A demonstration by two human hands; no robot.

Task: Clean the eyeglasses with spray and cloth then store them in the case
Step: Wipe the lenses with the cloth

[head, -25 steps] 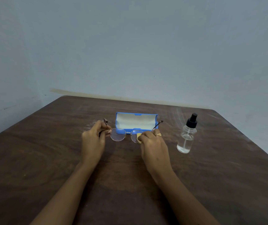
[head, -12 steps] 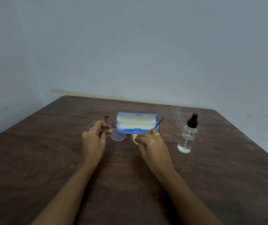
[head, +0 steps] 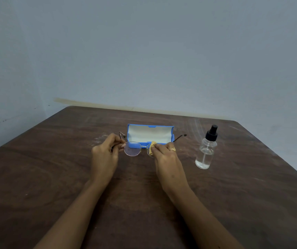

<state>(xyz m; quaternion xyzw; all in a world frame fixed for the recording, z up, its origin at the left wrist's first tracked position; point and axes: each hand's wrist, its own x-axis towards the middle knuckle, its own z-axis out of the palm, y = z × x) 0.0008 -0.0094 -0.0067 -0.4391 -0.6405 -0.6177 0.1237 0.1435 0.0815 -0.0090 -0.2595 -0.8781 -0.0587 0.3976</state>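
Presently, notes as seen from the head view.

Left hand: the left hand [head: 104, 157] pinches the thin round-lensed wire-frame eyeglasses [head: 133, 151] at the left hinge, fingertips pressed together on the frame beside the left lens.

Right hand: the right hand [head: 167, 159] is closed on a small folded yellow cleaning cloth [head: 151, 149], thumb and fingers pressing it around the right lens. That lens is mostly covered by cloth and fingers. A gold ring [head: 173, 149] shows on one finger.

Eyeglasses: held between the two grips, a little above the table, lenses facing the wearer. Both temples are unfolded and point away; the left temple tip rises just past the left pinch, the right temple tip juts out beyond the right hand's knuckles. The left lens is bare and clear to view.

Case: a blue hard-shell eyeglass case with pale lining [head: 150, 133] lies open just beyond the grips, its cavity facing the camera. Whether the frame touches it I cannot tell.

Spray: a clear plastic spray bottle with a black pump top [head: 206, 151] stands upright to the outside of the right-hand grip, well apart from it, a little clear liquid at the bottom.

Surface: dark brown wood-grain table [head: 54, 168], scuffed pale near the far edge; both forearms reach in over it.
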